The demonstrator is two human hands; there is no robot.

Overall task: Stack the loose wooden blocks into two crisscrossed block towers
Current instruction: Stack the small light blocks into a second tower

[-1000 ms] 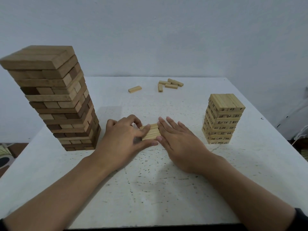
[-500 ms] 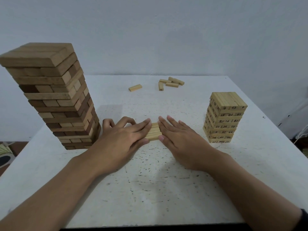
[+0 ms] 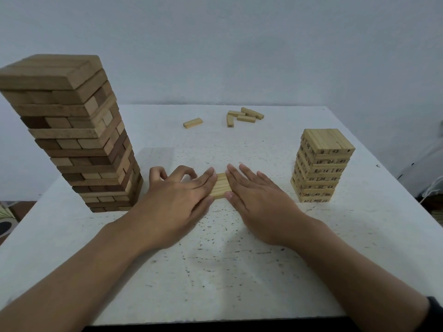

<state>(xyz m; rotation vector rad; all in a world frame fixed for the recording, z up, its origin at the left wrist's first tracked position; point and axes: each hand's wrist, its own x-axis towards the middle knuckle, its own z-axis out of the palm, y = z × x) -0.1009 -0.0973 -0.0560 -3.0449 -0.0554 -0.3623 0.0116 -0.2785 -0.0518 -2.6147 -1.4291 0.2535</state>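
1. Head view, what stands: the big tower (image 3: 72, 135) of darker blocks rises at the left of the desk (image 3: 215, 271), its layers crisscrossed. I judge it finished. The small numbered tower (image 3: 321, 166) stands at the right, well apart from it, with a neat, flat top.

2. Head view, my hands: my left grip (image 3: 177, 202) and right grip (image 3: 259, 202) lie low on the desk, one on each side of a flat row of pale blocks (image 3: 221, 186) between the two towers. Both grips are apart, clamped on nothing. The right one is flat, with straight fingers against the row's right edge. The left presses the other edge with its straight nearer fingers, while its outer fingers curl loosely around nothing.

3. Head view, what is left: I seem to be squaring this row into a tidy layer. It isn't on the small tower yet. Near the far edge one lone block (image 3: 193, 122) lies by itself, with a little cluster of blocks (image 3: 244, 116) to its right.

4. My reckoning: the job is well along, with this layer and those last strays still to stack, most likely on the numbered tower.
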